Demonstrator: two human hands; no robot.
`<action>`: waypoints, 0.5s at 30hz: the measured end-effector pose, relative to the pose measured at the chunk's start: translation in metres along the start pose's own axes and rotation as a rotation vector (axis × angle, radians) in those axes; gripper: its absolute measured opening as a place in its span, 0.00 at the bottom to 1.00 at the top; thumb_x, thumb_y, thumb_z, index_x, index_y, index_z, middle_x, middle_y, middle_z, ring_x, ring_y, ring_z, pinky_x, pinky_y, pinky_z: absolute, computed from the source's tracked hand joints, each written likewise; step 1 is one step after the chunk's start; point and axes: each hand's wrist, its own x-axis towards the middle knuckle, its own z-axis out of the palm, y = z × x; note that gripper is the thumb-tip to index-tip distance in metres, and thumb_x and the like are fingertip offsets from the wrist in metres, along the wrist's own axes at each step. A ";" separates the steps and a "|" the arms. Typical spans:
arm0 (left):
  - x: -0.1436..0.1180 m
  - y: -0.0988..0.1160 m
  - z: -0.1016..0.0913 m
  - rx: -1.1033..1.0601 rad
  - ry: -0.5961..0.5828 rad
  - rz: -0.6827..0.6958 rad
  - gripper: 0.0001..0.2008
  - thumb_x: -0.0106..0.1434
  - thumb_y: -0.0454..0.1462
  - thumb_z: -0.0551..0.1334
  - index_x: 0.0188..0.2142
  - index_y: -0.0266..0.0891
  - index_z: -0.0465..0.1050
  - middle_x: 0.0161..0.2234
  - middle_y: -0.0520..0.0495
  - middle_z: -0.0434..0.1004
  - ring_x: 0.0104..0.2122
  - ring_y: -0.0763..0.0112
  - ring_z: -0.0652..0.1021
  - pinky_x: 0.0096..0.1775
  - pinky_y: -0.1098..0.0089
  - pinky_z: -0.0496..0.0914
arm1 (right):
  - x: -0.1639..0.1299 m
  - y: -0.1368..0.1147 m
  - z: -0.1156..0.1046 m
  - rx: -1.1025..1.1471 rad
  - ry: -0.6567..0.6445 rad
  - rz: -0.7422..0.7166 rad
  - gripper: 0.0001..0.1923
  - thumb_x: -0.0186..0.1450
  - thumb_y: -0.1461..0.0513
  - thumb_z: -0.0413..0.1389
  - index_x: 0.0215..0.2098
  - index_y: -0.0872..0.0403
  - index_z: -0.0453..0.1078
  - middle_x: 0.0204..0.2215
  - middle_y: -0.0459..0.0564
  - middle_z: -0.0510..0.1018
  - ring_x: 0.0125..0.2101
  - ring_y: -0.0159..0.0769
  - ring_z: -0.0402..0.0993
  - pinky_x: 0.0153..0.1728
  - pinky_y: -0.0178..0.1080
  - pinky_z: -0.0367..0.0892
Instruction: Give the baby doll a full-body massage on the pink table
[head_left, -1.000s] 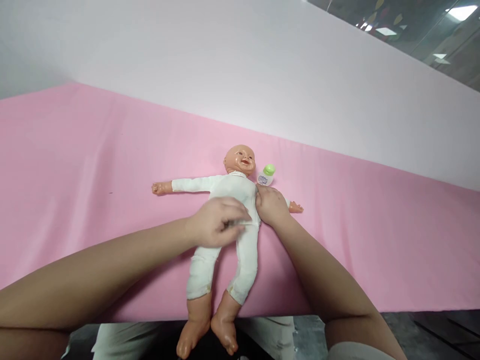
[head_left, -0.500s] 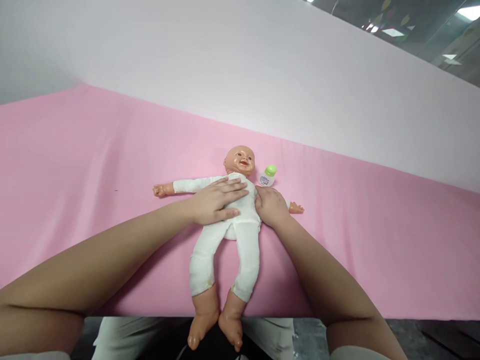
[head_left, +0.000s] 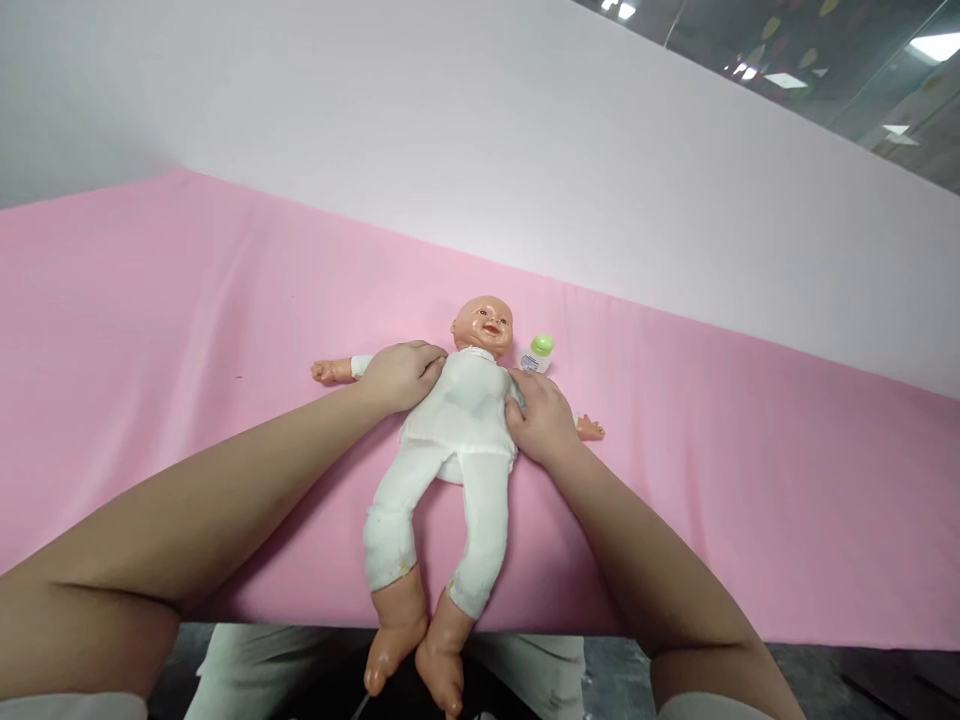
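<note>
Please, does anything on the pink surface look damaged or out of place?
The doll has its feet hanging past the near edge of the pink surface, seemingly unsupported. Its white leg cuffs show faint brownish marks, perhaps stains. No spill is visible.

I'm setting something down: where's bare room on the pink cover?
Bare pink cover runs right between right forearm and white wall, and left between left forearm and wall, bar a dark speck. Crowded: around the doll, with left hand, right hand and bottle close by.
</note>
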 end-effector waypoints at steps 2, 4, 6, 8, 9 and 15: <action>-0.001 0.003 -0.001 0.012 -0.016 0.009 0.24 0.77 0.46 0.48 0.52 0.44 0.82 0.54 0.43 0.85 0.52 0.52 0.83 0.54 0.56 0.74 | -0.010 -0.015 -0.004 0.129 0.096 -0.217 0.25 0.73 0.56 0.54 0.66 0.54 0.71 0.62 0.60 0.79 0.64 0.53 0.72 0.67 0.57 0.66; -0.001 0.006 -0.002 0.028 -0.028 0.006 0.25 0.77 0.46 0.47 0.53 0.43 0.82 0.54 0.43 0.85 0.52 0.53 0.83 0.55 0.56 0.74 | -0.023 -0.035 -0.008 0.242 0.026 -0.514 0.24 0.73 0.54 0.54 0.65 0.51 0.72 0.64 0.57 0.78 0.66 0.50 0.71 0.70 0.56 0.63; -0.001 0.008 -0.001 0.047 -0.030 0.013 0.25 0.77 0.45 0.47 0.53 0.43 0.82 0.55 0.43 0.85 0.53 0.54 0.83 0.56 0.56 0.74 | -0.034 -0.056 -0.012 0.299 -0.128 -0.756 0.24 0.76 0.52 0.52 0.65 0.52 0.72 0.65 0.54 0.78 0.70 0.45 0.68 0.73 0.52 0.59; -0.002 0.009 0.000 0.062 -0.024 0.028 0.25 0.77 0.45 0.47 0.54 0.43 0.81 0.55 0.43 0.84 0.53 0.55 0.83 0.57 0.57 0.74 | -0.042 -0.069 -0.012 0.274 -0.249 -0.842 0.25 0.77 0.50 0.51 0.67 0.52 0.70 0.67 0.52 0.77 0.71 0.42 0.65 0.76 0.51 0.51; -0.002 0.010 0.001 0.071 -0.023 0.038 0.24 0.77 0.44 0.47 0.54 0.43 0.81 0.55 0.43 0.84 0.53 0.55 0.83 0.57 0.57 0.74 | -0.042 -0.071 -0.011 0.250 -0.285 -0.844 0.28 0.77 0.48 0.51 0.69 0.52 0.69 0.69 0.52 0.75 0.73 0.43 0.63 0.77 0.52 0.47; -0.005 0.013 0.008 0.164 -0.057 0.129 0.25 0.78 0.42 0.46 0.59 0.37 0.77 0.54 0.37 0.82 0.53 0.52 0.82 0.58 0.53 0.74 | -0.013 -0.028 -0.001 0.134 -0.304 -0.517 0.39 0.75 0.38 0.53 0.75 0.49 0.63 0.76 0.57 0.63 0.77 0.54 0.55 0.77 0.65 0.39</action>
